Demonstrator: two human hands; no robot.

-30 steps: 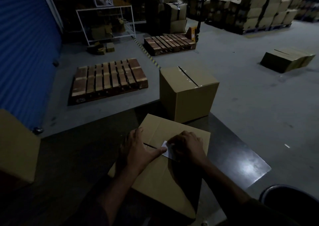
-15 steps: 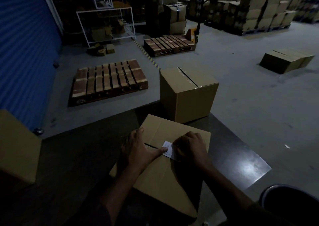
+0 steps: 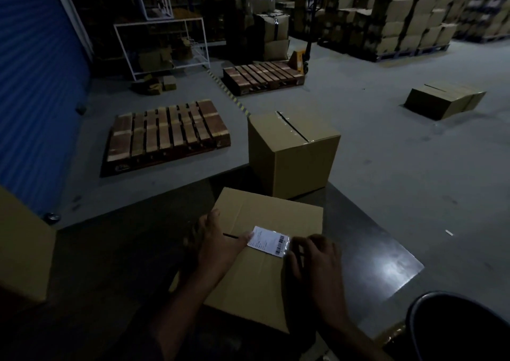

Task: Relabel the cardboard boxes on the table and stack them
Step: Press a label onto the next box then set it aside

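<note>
Two hands work on one flat cardboard box (image 3: 256, 275) lying on the dark bench (image 3: 367, 253), nearest the camera. Step in hand, as I judge it: sticking the new label. White barcode label (image 3: 269, 241) sits on the box top over the centre seam. Left hand (image 3: 218, 246) lies spread on the box, thumb tip touching the label's left edge, holding nothing. Right hand (image 3: 314, 261) sits at the label's right edge with fingers curled; too dim to tell whether it pinches the label corner or just presses it.

Next move probably calls for smoothing the label flat from the left edge across, keeping the box pinned, then lifting the box onto a stack. None stacked yet on the bench as far as visible.

Second box, taller taped carton (image 3: 292, 153), stands upright at the bench's far edge, just behind the flat box, no label visible on its faces. Another carton (image 3: 22, 247) is at far left, partly cut off.

Bench surface is dark, glossy, with a glare patch at right. Dark round bin rim (image 3: 458, 324) at lower right. Room is a dim warehouse: grey floor, two wooden pallets (image 3: 165, 134), a pallet jack (image 3: 303, 57), blue roller shutter (image 3: 36, 84) at left, a white metal rack (image 3: 162, 46), a flattened carton (image 3: 444, 99) on the floor, stacked cartons (image 3: 392, 21) at back.
</note>
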